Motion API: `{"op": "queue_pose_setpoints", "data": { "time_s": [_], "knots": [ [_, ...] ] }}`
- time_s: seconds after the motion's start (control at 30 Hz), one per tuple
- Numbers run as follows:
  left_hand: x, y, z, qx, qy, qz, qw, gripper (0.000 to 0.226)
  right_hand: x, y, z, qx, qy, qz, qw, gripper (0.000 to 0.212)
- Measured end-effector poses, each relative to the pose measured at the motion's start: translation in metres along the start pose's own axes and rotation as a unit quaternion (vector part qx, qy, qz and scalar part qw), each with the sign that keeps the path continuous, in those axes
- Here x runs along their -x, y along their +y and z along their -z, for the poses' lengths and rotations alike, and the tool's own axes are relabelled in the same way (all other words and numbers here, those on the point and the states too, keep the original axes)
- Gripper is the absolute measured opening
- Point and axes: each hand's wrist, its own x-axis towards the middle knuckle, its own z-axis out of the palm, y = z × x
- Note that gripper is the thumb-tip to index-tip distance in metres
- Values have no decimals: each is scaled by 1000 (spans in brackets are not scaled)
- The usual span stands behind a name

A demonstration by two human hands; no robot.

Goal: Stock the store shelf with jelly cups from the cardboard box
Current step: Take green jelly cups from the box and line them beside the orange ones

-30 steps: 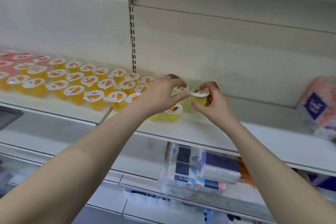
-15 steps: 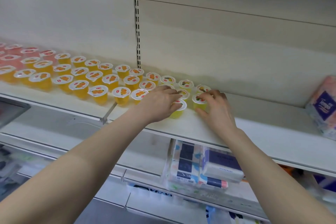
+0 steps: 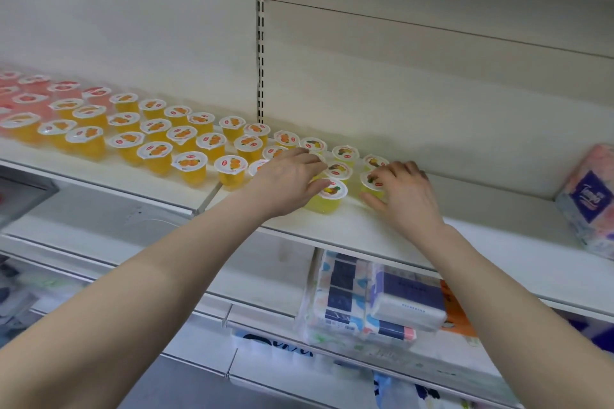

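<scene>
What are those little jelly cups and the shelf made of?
The jelly cups look like clear, glossy plastic: the yellow jelly shows through the walls. Their lids seem a thin printed film, white with fruit pictures. The shelf is probably painted metal: smooth, cream, thin-edged, though that is a guess.

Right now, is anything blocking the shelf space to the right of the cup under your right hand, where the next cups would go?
Nothing visible does. To the right of the yellow jelly cup under the right hand, the shelf shows nothing standing on it until the tissue pack at its far right end.
</scene>
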Motion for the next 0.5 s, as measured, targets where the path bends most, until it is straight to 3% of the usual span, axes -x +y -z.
{"op": "queue_pose_setpoints", "data": {
  "time_s": [0.27,0.5],
  "knots": [
    [50,-59,40,-19,68,35,997,53,-44,-50,25,17,23,72,997,47],
    [140,-156,71,-67,88,76,991,46,-84,-190,20,-28,46,175,983,49]
  ]
}}
